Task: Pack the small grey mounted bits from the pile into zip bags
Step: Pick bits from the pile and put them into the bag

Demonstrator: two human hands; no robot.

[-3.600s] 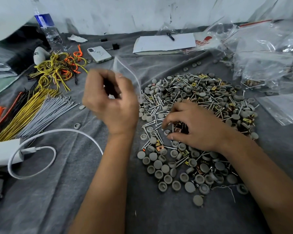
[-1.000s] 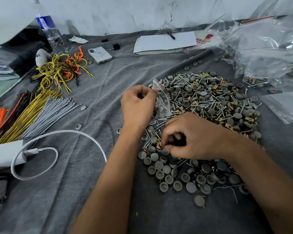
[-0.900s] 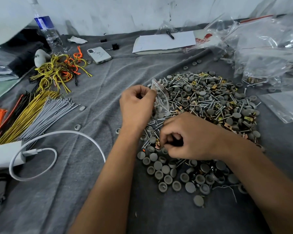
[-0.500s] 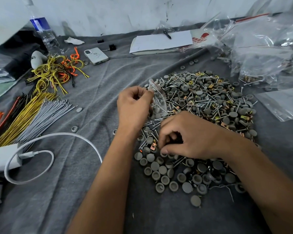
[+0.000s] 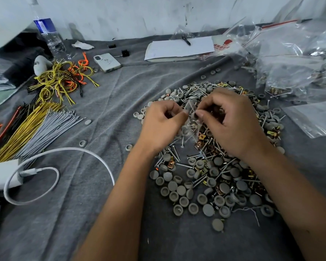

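Two hands, left hand (image 5: 161, 125) and right hand (image 5: 231, 123), each pinch one zip bag (image 5: 191, 121) above one pile (image 5: 215, 176)

Left hand (image 5: 163, 123) at 9 o'clock of right hand (image 5: 231, 122), both knuckles-up, fingers curled, thumb tips nearly meeting; forearms entering from 6 o'clock.

Grey cloth (image 5: 94, 213) covers the surface. Pile of grey bits (image 5: 211, 178) and screws right of centre. Left of the pile: white cable (image 5: 70, 153), grey, yellow wire bundles (image 5: 40, 129). Behind the pile: phone (image 5: 107, 62), notepad (image 5: 179, 48), water bottle (image 5: 49, 36). Right of the pile: clear bags (image 5: 297, 61).
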